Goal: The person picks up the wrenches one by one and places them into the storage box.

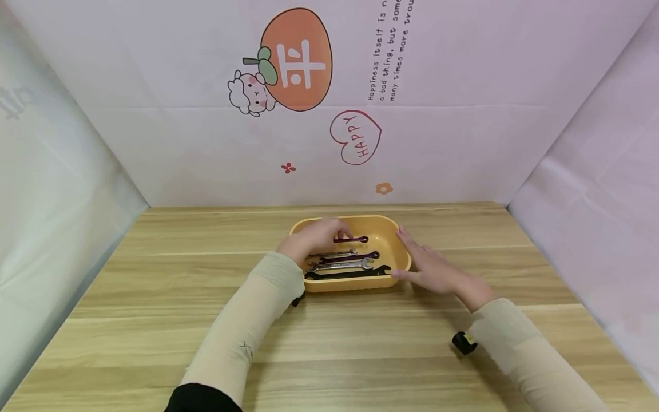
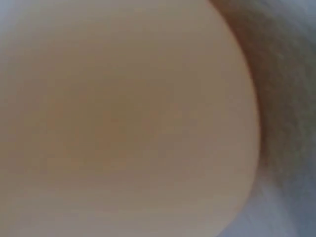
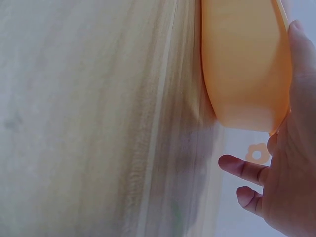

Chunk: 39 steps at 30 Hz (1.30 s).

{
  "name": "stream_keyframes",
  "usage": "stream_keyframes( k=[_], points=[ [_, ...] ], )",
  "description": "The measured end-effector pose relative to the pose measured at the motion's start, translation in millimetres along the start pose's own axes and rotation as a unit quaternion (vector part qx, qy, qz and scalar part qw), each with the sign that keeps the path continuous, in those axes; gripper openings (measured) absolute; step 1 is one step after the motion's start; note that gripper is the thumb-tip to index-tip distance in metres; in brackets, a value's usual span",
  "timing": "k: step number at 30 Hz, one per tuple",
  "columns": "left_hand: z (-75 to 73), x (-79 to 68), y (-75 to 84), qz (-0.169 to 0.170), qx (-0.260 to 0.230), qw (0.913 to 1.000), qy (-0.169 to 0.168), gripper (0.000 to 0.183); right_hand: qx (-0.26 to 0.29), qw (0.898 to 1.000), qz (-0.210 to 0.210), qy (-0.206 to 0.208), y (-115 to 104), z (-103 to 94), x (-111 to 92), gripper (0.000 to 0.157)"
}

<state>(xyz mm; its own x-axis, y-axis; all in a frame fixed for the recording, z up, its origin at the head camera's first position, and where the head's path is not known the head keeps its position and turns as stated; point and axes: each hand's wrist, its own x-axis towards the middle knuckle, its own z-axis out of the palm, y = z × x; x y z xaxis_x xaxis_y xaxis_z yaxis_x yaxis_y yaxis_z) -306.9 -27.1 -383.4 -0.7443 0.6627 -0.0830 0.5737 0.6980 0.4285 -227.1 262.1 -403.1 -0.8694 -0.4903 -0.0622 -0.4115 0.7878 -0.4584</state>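
A yellow plastic tray (image 1: 388,246) holds several wrenches lying side by side. My left hand (image 1: 319,233) reaches in over its back left part, fingers bent down, and pinches the dark purple wrench (image 1: 358,239) at the back; that wrench's left end is hidden by the hand. Nearer the front lie another purple wrench (image 1: 374,254), a silver open-end wrench (image 1: 355,265) and a long black wrench (image 1: 350,274). My right hand (image 1: 435,269) rests against the tray's right end, thumb at the front corner, fingers extended toward the back. In the right wrist view the lower fingers (image 3: 242,169) spread free of the tray.
The tray stands on a wood-grain table (image 1: 360,343) near its back edge. Behind rises a white printed cloth (image 1: 453,126), with more white cloth at both sides. A black wrist device (image 1: 464,343) hangs by the right sleeve. Blurred close surfaces fill the left wrist view.
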Motion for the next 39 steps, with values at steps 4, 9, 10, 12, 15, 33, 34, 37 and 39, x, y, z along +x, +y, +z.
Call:
stream_keyframes(
  k=[4,9,10,12,15,33,34,37,39],
  points=[
    [2.5,1.3,-1.6,-0.004,0.004,1.0000,-0.003,0.035,-0.001,1.000,0.001,0.001,0.8,0.3,-0.1,0.093],
    [7.3,3.5,-5.1,-0.009,0.021,0.9996,-0.018,0.040,-0.005,1.000,0.001,-0.001,-0.2,0.1,-0.7,0.093],
    [8.6,3.9,-5.7,-0.009,0.026,0.9994,-0.020,0.041,-0.005,1.000,0.001,-0.002,-0.4,0.0,-0.9,0.093],
    [10.9,4.4,-6.2,-0.008,0.031,0.9992,-0.023,0.044,-0.004,1.000,0.003,-0.003,-0.8,-0.3,-1.3,0.094],
    [13.6,4.9,-5.6,-0.011,0.030,0.9992,-0.025,0.050,-0.003,1.000,0.004,-0.004,-0.9,-0.4,-1.7,0.094],
    [15.5,5.7,-2.7,-0.032,0.029,0.9986,-0.030,0.055,-0.005,1.000,0.005,0.001,0.6,-0.1,0.0,0.093],
    [15.6,5.8,-2.8,-0.033,0.029,0.9986,-0.031,0.054,-0.005,1.000,0.004,0.001,0.7,0.1,0.1,0.093],
    [15.9,5.5,-3.1,-0.033,0.029,0.9985,-0.033,0.053,-0.005,1.000,0.003,0.001,1.3,0.5,0.6,0.093],
    [16.3,5.4,-4.4,-0.031,0.029,0.9985,-0.035,0.052,-0.004,1.000,0.002,0.000,1.7,1.2,1.0,0.094]
  ],
)
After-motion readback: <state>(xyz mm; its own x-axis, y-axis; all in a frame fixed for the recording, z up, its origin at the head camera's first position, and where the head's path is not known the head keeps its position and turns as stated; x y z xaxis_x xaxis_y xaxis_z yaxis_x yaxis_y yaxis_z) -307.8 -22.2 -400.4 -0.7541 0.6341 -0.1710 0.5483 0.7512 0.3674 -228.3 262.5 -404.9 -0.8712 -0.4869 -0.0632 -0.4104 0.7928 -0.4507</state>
